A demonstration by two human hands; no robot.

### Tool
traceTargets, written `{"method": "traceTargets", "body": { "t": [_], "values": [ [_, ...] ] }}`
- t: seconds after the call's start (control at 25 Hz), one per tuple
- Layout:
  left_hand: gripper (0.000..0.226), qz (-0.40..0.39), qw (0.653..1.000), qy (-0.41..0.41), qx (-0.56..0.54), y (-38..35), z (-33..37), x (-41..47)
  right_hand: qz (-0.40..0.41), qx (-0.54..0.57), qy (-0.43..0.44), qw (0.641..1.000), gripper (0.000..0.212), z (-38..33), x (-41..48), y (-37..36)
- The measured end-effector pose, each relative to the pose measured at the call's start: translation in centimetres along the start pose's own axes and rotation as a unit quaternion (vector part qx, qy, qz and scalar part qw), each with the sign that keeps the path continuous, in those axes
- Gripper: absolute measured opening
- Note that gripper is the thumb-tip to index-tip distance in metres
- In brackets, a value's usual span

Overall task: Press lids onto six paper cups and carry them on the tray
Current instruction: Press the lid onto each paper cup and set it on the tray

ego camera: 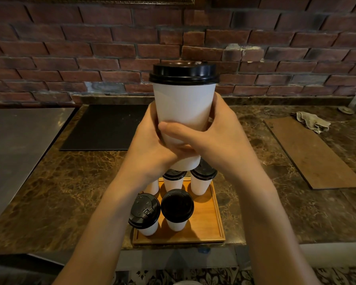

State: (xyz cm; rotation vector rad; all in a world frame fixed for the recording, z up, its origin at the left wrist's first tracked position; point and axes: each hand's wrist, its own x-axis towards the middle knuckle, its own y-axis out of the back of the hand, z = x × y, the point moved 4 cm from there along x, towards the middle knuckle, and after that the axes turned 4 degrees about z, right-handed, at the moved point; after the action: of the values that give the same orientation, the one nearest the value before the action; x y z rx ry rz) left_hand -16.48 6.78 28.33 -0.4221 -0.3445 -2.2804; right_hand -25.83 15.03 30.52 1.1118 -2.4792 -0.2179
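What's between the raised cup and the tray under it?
Head view: five more cups stand on the tray below the raised cup. Four show black lids; the fifth's top is hidden by the left forearm.

One head cam, wide-angle, looks fwd & down across the table (70,182) toward the brick wall (90,48) behind the tray (206,223). Tray sits close, low centre; raised paper cup (184,108) above it is nearest the lens.
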Motion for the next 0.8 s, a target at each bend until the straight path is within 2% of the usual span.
{"method": "traceTargets", "body": {
  "t": [0.2, 0.44, 0.68, 0.8],
  "values": [
    [0.081, -0.020, 1.000, 0.003, 0.011, 0.1, -0.1, -0.1, 0.021, 0.030, 0.001, 0.999, 0.078, 0.0, -0.2, 0.1],
    [0.081, -0.053, 0.998, 0.017, 0.004, 0.5, 0.1, 0.2, -0.032, 0.111, 0.006, 0.993, 0.074, 0.2, -0.1, 0.5],
    [0.079, -0.079, 0.997, 0.021, 0.000, 0.7, 0.1, 0.3, -0.069, 0.149, -0.004, 0.986, 0.062, 0.5, 0.2, 1.1],
    [0.082, -0.099, 0.994, 0.031, -0.017, 0.5, 0.0, 0.1, -0.096, 0.144, -0.007, 0.985, 0.062, 0.8, 0.2, 1.1]
  ]
}}
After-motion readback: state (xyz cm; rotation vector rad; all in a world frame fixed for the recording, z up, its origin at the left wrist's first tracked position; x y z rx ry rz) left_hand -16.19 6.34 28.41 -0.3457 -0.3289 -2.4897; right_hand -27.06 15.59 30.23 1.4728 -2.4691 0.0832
